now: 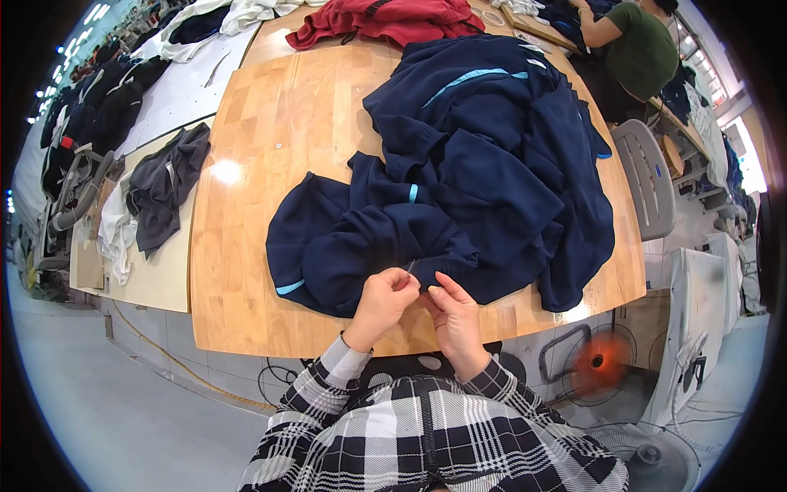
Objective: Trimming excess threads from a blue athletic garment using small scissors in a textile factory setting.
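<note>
A heap of navy blue garments (500, 180) with light blue trim lies across the wooden table (246, 271), its near part bunched in front of me. At its near edge my left hand (384, 302) is closed in a pinch. A short, thin, dark tip sticks up from its fingers; what it belongs to is hidden. Close beside it, my right hand (456, 318) has thumb and fingers pressed together at the edge of the navy garment (361, 254). The fingertips of both hands nearly meet.
Red cloth (385, 20) is piled at the table's far edge. Grey garments (168, 184) lie on a lower surface at left. A grey chair (645, 176) stands at the right edge, near a person in a green shirt (643, 49). An orange fan (598, 361) sits below right.
</note>
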Action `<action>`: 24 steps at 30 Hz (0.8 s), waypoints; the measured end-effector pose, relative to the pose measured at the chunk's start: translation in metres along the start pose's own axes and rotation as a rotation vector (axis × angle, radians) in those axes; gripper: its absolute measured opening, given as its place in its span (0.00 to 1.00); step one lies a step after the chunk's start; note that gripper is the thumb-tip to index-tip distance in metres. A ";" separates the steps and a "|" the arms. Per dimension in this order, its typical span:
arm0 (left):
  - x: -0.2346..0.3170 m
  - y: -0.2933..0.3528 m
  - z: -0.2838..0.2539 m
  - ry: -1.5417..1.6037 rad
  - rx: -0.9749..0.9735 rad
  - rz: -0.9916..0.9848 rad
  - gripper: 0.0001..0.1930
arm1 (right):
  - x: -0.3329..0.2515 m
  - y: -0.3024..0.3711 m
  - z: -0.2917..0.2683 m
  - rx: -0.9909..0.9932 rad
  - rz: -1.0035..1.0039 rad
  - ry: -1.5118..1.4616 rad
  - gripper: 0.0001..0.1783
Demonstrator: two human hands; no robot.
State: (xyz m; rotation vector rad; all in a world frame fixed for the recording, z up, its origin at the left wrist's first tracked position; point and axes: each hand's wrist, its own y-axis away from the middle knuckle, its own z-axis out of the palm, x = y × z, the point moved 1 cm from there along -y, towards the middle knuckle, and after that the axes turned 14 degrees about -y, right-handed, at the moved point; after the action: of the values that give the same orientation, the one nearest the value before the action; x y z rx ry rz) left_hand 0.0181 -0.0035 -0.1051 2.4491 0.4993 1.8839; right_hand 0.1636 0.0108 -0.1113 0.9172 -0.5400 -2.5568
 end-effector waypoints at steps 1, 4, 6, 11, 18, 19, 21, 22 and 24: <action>-0.002 0.000 -0.001 0.169 -0.097 -0.140 0.09 | -0.001 0.000 0.001 0.018 0.040 -0.044 0.15; 0.007 0.003 -0.004 0.305 -0.171 -0.247 0.11 | -0.003 -0.002 0.001 0.036 0.083 -0.092 0.16; 0.012 0.007 -0.001 0.153 -0.077 -0.121 0.10 | -0.001 -0.002 0.000 0.034 0.085 -0.095 0.16; 0.011 0.011 0.008 -0.260 0.122 0.121 0.09 | 0.003 0.001 -0.004 -0.044 -0.121 0.204 0.16; 0.007 0.007 0.002 0.557 -0.163 -0.303 0.06 | -0.004 0.000 -0.002 0.003 0.012 0.001 0.17; 0.009 0.006 -0.001 0.699 -0.169 -0.326 0.05 | -0.007 -0.002 -0.001 0.025 0.038 -0.050 0.17; 0.005 0.007 -0.010 0.777 -0.251 -0.331 0.04 | -0.009 -0.003 -0.001 0.044 0.068 -0.103 0.17; 0.006 0.009 -0.010 0.776 -0.250 -0.331 0.04 | -0.009 -0.003 -0.002 0.046 0.067 -0.089 0.17; 0.016 0.012 -0.011 0.243 -0.082 -0.075 0.04 | -0.008 -0.002 -0.003 0.046 0.073 -0.072 0.17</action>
State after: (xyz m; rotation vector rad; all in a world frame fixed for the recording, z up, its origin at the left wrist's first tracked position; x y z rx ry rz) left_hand 0.0139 -0.0135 -0.0848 2.1322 0.4998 2.1363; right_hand 0.1706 0.0156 -0.1105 0.8074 -0.6434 -2.5295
